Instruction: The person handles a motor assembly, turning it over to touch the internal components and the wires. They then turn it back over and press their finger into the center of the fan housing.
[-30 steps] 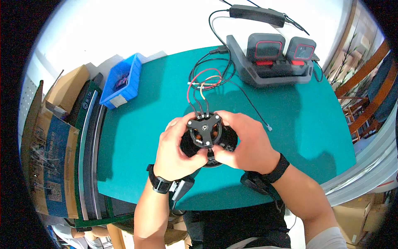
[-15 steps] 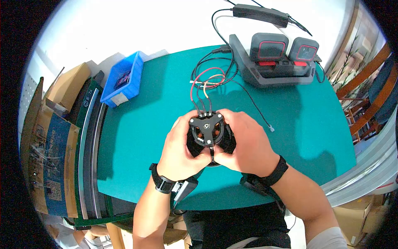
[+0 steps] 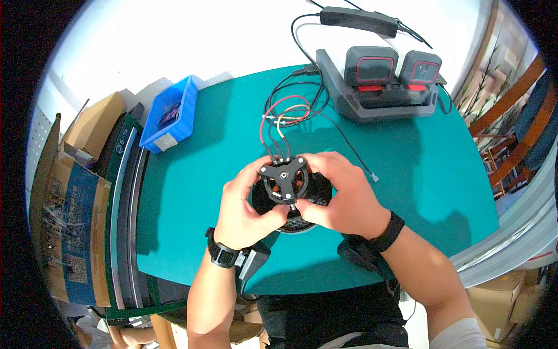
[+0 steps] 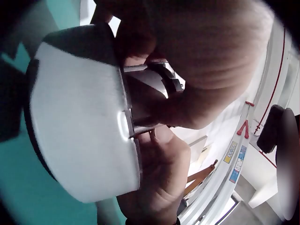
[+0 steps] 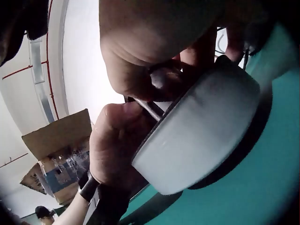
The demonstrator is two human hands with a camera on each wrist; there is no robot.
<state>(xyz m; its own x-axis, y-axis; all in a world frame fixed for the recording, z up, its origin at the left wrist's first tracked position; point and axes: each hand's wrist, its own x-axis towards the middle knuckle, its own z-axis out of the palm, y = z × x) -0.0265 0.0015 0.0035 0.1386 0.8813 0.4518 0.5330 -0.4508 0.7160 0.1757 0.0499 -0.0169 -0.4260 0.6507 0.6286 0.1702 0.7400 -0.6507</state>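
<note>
A round motor [image 3: 285, 185] with a black three-armed top plate and copper windings sits low over the green table [image 3: 203, 174], and both hands hold it. My left hand [image 3: 247, 203] grips its left side with curled fingers and my right hand [image 3: 340, 198] grips its right side. Red, black and yellow wires [image 3: 279, 125] run from the motor toward the far side. In the left wrist view the motor's pale round casing [image 4: 79, 122] fills the frame under the fingers. The right wrist view shows the same casing [image 5: 206, 131] held from above, just over the green surface.
A grey charging dock [image 3: 378, 93] with two red-trimmed battery packs stands at the table's far edge, with a black power adapter [image 3: 357, 20] behind it. A blue bin [image 3: 171, 113] sits at the far left corner. Cardboard boxes [image 3: 75, 192] stand on the left.
The motor's three-armed plate has turned a little between the hands, and the hands shifted slightly around it. Nothing else on the table moved.
</note>
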